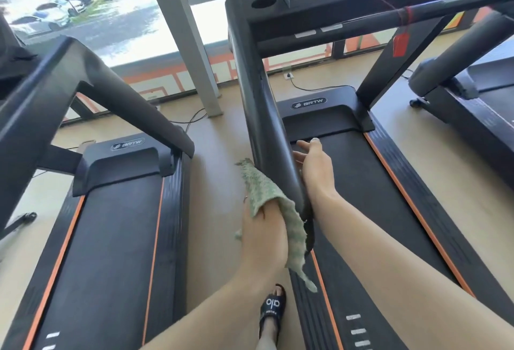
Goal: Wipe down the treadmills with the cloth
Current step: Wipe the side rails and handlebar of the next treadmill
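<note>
A black treadmill [389,210] with orange stripes fills the right half of the view. Its left handrail [267,138] slopes down toward me. My left hand [264,235] holds a green textured cloth [264,191] pressed against the outer left side of that handrail, near its lower end. The cloth drapes over my fingers and hangs down below the rail. My right hand [314,163] reaches along the inner side of the same rail with straight fingers touching it.
A second black treadmill [111,238] stands to the left, a third [478,104] at the far right. A strip of tan floor [217,196] runs between them, where my sandalled foot [271,310] stands. A grey pillar [192,43], window and power cables lie ahead.
</note>
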`<state>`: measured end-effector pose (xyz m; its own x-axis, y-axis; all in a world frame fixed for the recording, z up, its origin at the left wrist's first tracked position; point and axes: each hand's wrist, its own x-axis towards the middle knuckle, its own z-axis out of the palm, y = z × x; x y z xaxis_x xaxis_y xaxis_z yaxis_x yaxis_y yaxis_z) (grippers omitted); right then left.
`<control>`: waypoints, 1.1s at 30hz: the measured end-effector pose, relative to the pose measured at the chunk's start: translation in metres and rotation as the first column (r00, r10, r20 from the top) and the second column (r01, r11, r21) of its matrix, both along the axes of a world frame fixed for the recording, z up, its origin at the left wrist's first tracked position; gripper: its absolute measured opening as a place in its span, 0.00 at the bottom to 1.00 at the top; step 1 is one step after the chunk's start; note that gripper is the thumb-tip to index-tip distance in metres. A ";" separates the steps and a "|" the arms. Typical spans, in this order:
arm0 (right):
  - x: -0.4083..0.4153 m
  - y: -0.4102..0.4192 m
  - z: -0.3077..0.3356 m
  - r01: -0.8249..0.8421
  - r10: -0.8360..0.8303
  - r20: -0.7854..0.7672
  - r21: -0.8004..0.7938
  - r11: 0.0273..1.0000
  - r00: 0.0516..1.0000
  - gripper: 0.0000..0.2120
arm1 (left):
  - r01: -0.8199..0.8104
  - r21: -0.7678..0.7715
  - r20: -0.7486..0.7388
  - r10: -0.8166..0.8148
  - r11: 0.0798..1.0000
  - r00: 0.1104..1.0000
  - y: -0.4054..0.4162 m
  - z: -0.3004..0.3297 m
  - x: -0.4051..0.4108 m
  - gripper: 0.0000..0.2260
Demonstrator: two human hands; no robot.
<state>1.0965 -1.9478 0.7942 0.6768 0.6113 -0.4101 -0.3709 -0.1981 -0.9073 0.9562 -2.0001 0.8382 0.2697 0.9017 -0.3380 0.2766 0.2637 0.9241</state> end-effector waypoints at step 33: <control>0.047 0.032 0.013 -0.392 0.330 -0.454 -0.048 0.919 0.828 0.28 | 0.820 0.452 -0.855 -0.434 -0.353 0.284 0.146 0.042 0.040 0.13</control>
<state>1.1438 -1.9161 0.8075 0.1563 0.6956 -0.7013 -0.5935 -0.5014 -0.6296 0.9963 -1.8537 0.8800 0.9838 -0.1550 0.0902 -0.1651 -0.9791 0.1189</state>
